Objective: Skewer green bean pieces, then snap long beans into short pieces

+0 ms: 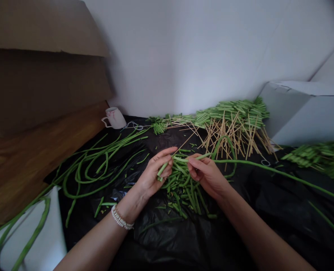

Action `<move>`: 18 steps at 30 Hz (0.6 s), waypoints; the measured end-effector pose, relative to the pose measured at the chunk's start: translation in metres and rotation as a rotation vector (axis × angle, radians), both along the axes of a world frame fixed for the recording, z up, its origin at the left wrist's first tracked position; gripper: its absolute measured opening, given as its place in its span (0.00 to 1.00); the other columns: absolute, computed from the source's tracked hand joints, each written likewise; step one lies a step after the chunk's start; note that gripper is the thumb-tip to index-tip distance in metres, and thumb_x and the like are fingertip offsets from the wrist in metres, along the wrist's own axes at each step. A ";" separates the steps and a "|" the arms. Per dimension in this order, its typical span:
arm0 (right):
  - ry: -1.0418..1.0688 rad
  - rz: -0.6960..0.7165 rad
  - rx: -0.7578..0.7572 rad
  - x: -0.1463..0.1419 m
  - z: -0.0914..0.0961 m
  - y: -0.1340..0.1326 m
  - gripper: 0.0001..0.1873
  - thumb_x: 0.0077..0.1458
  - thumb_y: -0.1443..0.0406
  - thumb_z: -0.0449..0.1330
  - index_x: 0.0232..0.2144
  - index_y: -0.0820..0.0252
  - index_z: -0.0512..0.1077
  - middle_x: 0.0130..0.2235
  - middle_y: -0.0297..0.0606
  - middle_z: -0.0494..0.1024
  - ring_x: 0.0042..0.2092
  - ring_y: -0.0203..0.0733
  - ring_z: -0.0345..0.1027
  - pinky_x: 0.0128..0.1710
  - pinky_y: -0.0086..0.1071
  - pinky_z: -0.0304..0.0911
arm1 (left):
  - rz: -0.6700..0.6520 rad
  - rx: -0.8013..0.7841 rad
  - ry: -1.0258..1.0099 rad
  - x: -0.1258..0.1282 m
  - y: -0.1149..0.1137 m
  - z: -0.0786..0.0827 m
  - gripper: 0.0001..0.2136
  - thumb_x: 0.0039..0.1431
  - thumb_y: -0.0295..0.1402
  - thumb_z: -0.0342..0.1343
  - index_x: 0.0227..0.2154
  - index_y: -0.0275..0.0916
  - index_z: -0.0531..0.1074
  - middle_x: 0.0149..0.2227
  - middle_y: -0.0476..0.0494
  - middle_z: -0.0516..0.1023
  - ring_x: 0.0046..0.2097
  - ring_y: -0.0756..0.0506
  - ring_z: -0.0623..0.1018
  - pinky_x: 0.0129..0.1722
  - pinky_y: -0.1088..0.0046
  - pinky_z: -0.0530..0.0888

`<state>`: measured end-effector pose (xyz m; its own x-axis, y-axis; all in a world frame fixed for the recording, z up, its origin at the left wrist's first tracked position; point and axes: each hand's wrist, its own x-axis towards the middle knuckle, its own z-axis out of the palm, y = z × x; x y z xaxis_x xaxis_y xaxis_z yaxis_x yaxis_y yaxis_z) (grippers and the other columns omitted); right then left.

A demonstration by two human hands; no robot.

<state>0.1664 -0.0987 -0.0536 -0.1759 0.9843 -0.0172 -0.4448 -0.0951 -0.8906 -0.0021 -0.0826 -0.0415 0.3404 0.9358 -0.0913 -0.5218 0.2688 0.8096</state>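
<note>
My left hand [154, 174] is closed around a few short green bean pieces [163, 169] and pinches the end of a thin wooden skewer [185, 143]. My right hand [205, 172] pinches a long green bean [271, 171] that trails off to the right across the black plastic sheet [183, 233]. Both hands hover just above a loose pile of cut bean pieces [183, 188]. A pearl bracelet [121, 220] sits on my left wrist.
Uncut long beans [99, 165] lie at the left. Skewered bean bundles and bare skewers [231, 120] are heaped at the back, more beans [319, 156] at the right. A white mug [114, 117] stands near the wall. Cardboard [42, 64] rises at left; a white box [305, 113] at right.
</note>
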 end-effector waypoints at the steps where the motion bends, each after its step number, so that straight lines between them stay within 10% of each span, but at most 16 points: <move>1: 0.007 0.014 -0.006 0.000 0.000 0.000 0.15 0.46 0.56 0.69 0.21 0.60 0.70 0.17 0.27 0.65 0.19 0.28 0.52 0.18 0.26 0.42 | -0.020 -0.028 -0.048 -0.001 0.000 0.001 0.18 0.51 0.26 0.63 0.47 0.32 0.75 0.22 0.54 0.64 0.19 0.59 0.55 0.16 0.85 0.51; 8: 0.034 0.028 -0.005 0.002 -0.001 0.000 0.16 0.48 0.58 0.67 0.20 0.59 0.67 0.17 0.27 0.66 0.18 0.29 0.54 0.18 0.27 0.43 | 0.066 -0.079 -0.224 -0.011 0.009 0.003 0.12 0.58 0.20 0.52 0.44 0.33 0.72 0.26 0.52 0.64 0.21 0.58 0.60 0.16 0.88 0.56; 18: -0.132 0.005 0.044 -0.002 -0.003 -0.001 0.14 0.44 0.57 0.70 0.26 0.60 0.74 0.17 0.25 0.65 0.18 0.27 0.53 0.18 0.26 0.44 | -0.349 0.017 0.277 -0.005 -0.005 -0.004 0.16 0.50 0.40 0.67 0.24 0.34 0.68 0.20 0.56 0.59 0.19 0.60 0.52 0.17 0.82 0.46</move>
<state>0.1642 -0.0999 -0.0571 -0.1797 0.9837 0.0029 -0.3230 -0.0563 -0.9447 -0.0067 -0.0875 -0.0455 0.6008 0.7716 -0.2089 -0.1653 0.3757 0.9119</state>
